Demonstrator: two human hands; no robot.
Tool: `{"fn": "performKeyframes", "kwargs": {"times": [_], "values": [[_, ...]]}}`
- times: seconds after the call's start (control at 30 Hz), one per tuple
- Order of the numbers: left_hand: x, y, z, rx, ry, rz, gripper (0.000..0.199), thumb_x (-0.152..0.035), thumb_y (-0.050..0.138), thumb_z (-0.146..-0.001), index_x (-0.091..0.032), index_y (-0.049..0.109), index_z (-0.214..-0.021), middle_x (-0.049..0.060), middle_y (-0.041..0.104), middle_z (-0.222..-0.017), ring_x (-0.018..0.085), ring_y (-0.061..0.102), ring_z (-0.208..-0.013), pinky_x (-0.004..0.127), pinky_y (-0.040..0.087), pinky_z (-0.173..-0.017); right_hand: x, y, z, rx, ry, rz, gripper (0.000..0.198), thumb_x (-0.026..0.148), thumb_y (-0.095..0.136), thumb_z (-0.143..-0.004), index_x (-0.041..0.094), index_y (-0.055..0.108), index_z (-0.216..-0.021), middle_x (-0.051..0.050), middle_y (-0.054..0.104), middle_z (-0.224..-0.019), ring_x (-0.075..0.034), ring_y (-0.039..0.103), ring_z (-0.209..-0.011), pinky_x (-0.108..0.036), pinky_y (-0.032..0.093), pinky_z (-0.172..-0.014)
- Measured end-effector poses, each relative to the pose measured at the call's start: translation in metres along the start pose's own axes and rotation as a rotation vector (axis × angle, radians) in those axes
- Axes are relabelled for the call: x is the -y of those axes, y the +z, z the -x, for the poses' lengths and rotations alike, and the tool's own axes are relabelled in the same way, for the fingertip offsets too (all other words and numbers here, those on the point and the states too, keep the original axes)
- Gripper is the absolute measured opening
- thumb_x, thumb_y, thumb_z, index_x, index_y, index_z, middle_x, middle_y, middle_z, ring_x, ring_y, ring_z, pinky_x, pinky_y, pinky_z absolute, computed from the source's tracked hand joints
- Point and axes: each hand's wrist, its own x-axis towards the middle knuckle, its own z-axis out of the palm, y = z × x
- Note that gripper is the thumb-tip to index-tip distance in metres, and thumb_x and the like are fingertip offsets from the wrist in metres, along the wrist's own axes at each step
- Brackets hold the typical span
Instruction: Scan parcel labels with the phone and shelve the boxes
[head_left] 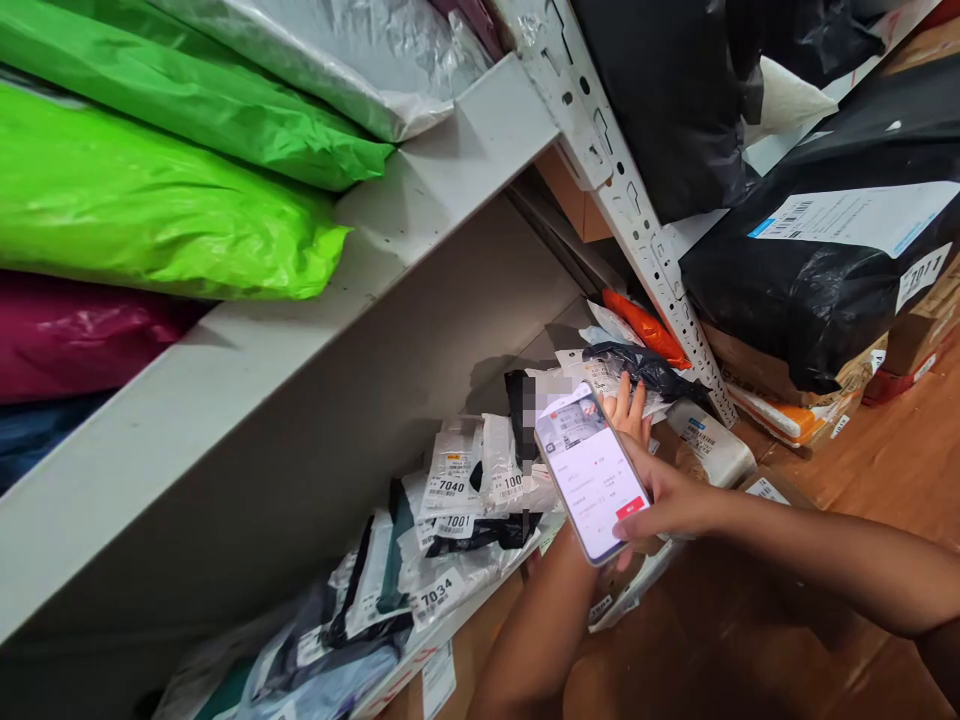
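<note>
A smartphone (pixel 589 478) with a lit screen is gripped in my right hand (pixel 667 502). My thumb lies over the lower right of its screen, by a red button. Behind the phone, my left hand (pixel 630 408) reaches up to the parcels with its fingers stretched and apart. Those fingertips rest at a dark plastic mailer bag (pixel 645 368) and the white labels beside it; the palm is hidden by the phone. Left of the phone lie labelled parcels, including one marked 7040 (pixel 452 480) and a clear bag marked 7034 (pixel 441 590).
A grey metal shelf (pixel 450 200) above holds green bags (pixel 150 190) and a silver bag (pixel 337 50). A perforated upright post (pixel 630 190) slants down beside the parcels. Right of it sit large black parcels (pixel 810 290) and boxes. Brown floor (pixel 892 460) shows at right.
</note>
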Motion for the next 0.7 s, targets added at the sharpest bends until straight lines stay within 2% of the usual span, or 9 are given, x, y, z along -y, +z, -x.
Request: {"fn": "performKeyframes", "kwargs": {"times": [0.07, 0.17, 0.27, 0.37, 0.5, 0.57, 0.63, 0.7], "values": [[-0.001, -0.004, -0.004, 0.030, 0.015, -0.084, 0.055, -0.019, 0.047, -0.097, -0.008, 0.047, -0.151, 0.018, 0.027, -0.165, 0.041, 0.050, -0.133, 0.061, 0.026, -0.122, -0.006, 0.004, 0.000, 0.059, 0.049, -0.041, 0.105, 0.021, 0.078, -0.067, 0.028, 0.017, -0.154, -0.003, 0.062, -0.107, -0.019, 0.066, -0.079, -0.031, 0.058, -0.063], [0.000, -0.006, -0.004, 0.034, 0.040, -0.170, 0.054, -0.024, 0.044, -0.099, -0.009, 0.047, -0.151, 0.018, 0.028, -0.165, 0.039, 0.055, -0.127, 0.058, 0.029, -0.121, -0.011, 0.007, 0.000, 0.083, 0.049, -0.052, 0.087, 0.017, 0.070, -0.070, 0.026, 0.030, -0.146, -0.003, 0.061, -0.112, -0.019, 0.065, -0.090, -0.029, 0.056, -0.068], [0.002, -0.004, -0.002, 0.021, 0.048, -0.223, 0.052, -0.026, 0.042, -0.100, -0.008, 0.050, -0.149, 0.019, 0.032, -0.163, 0.038, 0.055, -0.127, 0.055, 0.032, -0.121, -0.013, 0.008, 0.000, 0.063, 0.034, -0.019, 0.074, 0.016, 0.067, -0.069, 0.024, 0.037, -0.137, -0.002, 0.058, -0.109, -0.020, 0.062, -0.097, -0.025, 0.053, -0.067], [0.003, 0.002, -0.002, 0.017, 0.051, -0.254, 0.048, -0.023, 0.044, -0.100, -0.004, 0.055, -0.143, 0.022, 0.038, -0.160, 0.038, 0.054, -0.129, 0.053, 0.035, -0.120, -0.011, 0.008, 0.000, 0.050, 0.030, -0.018, 0.076, 0.016, 0.068, -0.068, 0.024, 0.038, -0.137, -0.002, 0.058, -0.109, -0.021, 0.062, -0.100, -0.025, 0.053, -0.068], [0.000, 0.011, -0.004, 0.025, 0.066, -0.276, 0.042, -0.013, 0.044, -0.098, -0.002, 0.059, -0.136, 0.024, 0.045, -0.154, 0.035, 0.048, -0.139, 0.048, 0.036, -0.120, -0.009, 0.010, -0.002, 0.094, 0.098, -0.100, 0.091, 0.017, 0.073, -0.066, 0.029, 0.030, -0.146, -0.005, 0.061, -0.122, -0.021, 0.067, -0.094, -0.027, 0.056, -0.064], [-0.006, 0.011, -0.005, -0.016, 0.091, -0.283, 0.047, -0.015, 0.052, -0.097, -0.008, 0.053, -0.143, 0.021, 0.042, -0.156, 0.035, 0.037, -0.147, 0.053, 0.031, -0.123, -0.010, 0.011, -0.003, 0.102, 0.101, -0.123, 0.096, 0.018, 0.073, -0.065, 0.030, 0.027, -0.148, -0.006, 0.061, -0.126, -0.019, 0.067, -0.085, -0.025, 0.055, -0.058], [-0.016, 0.004, -0.008, -0.090, 0.140, -0.291, 0.058, -0.027, 0.061, -0.096, -0.020, 0.046, -0.151, 0.016, 0.036, -0.162, 0.037, 0.029, -0.150, 0.059, 0.029, -0.122, -0.012, 0.011, -0.003, 0.111, 0.089, -0.132, 0.098, 0.018, 0.073, -0.064, 0.030, 0.026, -0.149, -0.007, 0.063, -0.127, -0.017, 0.067, -0.079, -0.023, 0.053, -0.054], [-0.026, -0.008, -0.013, -0.118, 0.152, -0.297, 0.060, -0.036, 0.062, -0.096, -0.028, 0.044, -0.152, 0.011, 0.039, -0.160, 0.036, 0.037, -0.144, 0.056, 0.041, -0.114, -0.013, 0.011, -0.003, 0.120, 0.094, -0.134, 0.099, 0.019, 0.074, -0.063, 0.029, 0.025, -0.149, -0.008, 0.064, -0.127, -0.017, 0.067, -0.076, -0.023, 0.053, -0.053]]}}
